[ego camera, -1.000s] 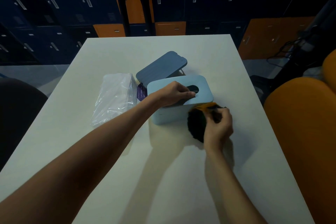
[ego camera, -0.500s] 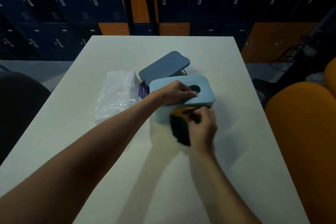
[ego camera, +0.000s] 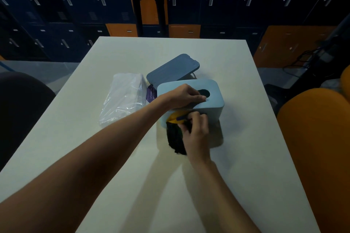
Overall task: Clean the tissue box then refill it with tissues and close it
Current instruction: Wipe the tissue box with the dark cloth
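The pale blue plastic tissue box (ego camera: 212,100), rounded at its corners and with a dark oval slot in its top, stands near the middle of the white counter (ego camera: 236,176). The left hand (ego camera: 184,96) lies flat across the box's top, its fingers (ego camera: 198,98) stretched out together toward the slot and pressing down on the surface rather than gripping anything. Against the box's near side wall, the right hand (ego camera: 195,132) has its fingers (ego camera: 197,117) clamped on a dark cloth with a yellow patch (ego camera: 175,134); the yellow part is pressed to the wall near the top left corner, and the dark part hangs down to the counter.

Just behind the box lies a darker blue flat lid (ego camera: 172,71), tilted, with its far end raised. Between the lid and the box's left end a small purple label with white print (ego camera: 151,94) shows; the print is too small to read. Just left of it sits a clear plastic pack of white tissues (ego camera: 125,96), lying lengthwise on the counter.

Beyond the counter's far edge runs a wall of dark blue and orange lockers (ego camera: 208,0). An orange rounded seat (ego camera: 318,147) stands at the right, and a dark chair (ego camera: 20,111) at the left.
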Tool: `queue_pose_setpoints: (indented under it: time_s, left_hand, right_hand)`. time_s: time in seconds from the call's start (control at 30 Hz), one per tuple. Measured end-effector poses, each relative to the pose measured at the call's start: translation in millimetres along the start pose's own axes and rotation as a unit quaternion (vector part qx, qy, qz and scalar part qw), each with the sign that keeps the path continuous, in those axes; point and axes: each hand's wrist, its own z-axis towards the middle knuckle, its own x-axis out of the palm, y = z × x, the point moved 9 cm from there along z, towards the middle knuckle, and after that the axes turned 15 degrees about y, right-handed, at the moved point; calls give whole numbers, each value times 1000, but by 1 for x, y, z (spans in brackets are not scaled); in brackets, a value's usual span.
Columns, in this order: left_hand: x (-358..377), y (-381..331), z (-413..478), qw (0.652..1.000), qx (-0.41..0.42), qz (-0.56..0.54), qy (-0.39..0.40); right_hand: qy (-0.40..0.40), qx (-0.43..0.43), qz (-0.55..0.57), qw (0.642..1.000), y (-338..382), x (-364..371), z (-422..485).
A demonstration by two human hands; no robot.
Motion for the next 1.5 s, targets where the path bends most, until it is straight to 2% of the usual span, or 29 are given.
queue_pose_setpoints:
  time_s: [0.07, 0.13, 0.2, 0.27, 0.37, 0.5, 0.57, 0.67, 0.83, 0.9, 1.0, 1.17, 1.23, 1.4, 1.5]
  left_hand:
    - [0, 2, 1, 1000, 0, 1, -1]
    - [-1, 3, 1, 1000, 0, -3, -7]
    - [-1, 3, 2, 1000, -2, -7, -12]
    - [-1, 2, 2, 1000, -1, -2, -10]
    - [-1, -1, -1, 1000, 3, 6, -7]
    - [0, -1, -1, 1000, -7, 11, -1]
    - [1, -1, 0, 1000, -7, 19, -1]
    - [0, 2, 1, 1000, -3, 8, -9]
    - [-1, 3, 3, 1000, 4, 0, -18]
    - [-2, 1, 3, 1000, 7, 5, -17]
    - [-2, 0, 1, 1000, 9, 17, -12]
    - [0, -1, 1, 1000, 8, 20, 0]
    - [0, 0, 2, 1000, 7, 21, -1]
    - [-1, 2, 4, 1000, -1, 22, -3]
    - [1, 2, 4, 1000, 8, 8, -4]
  right_hand:
    - [14, 14, -47, 999, -18, -17, 4]
    - [5, 64, -28, 998, -40, -39, 10]
    - [-41, 121, 0, 992, -52, -56, 13]
    - [-89, 141, 24, 986, -49, -59, 12]
    - [-113, 87, 17, 990, -22, -39, 4]
    - [-34, 11, -17, 999, 4, 1, -5]
    - [-25, -23, -59, 998, 1, -1, -6]
    - [-54, 35, -46, 997, -32, -33, 1]
    - [-172, 99, 27, 980, -49, -67, 4]
    - [-166, 94, 13, 982, -31, -52, -1]
    - [-85, 68, -42, 993, 0, -8, -8]
    - [8, -65, -141, 988, 21, 38, -11]
    - [7, -89, -157, 984, 14, 29, -8]
    - [-94, 23, -93, 991, -12, -25, -1]
    - [-88, -24, -74, 993, 12, -12, 2]
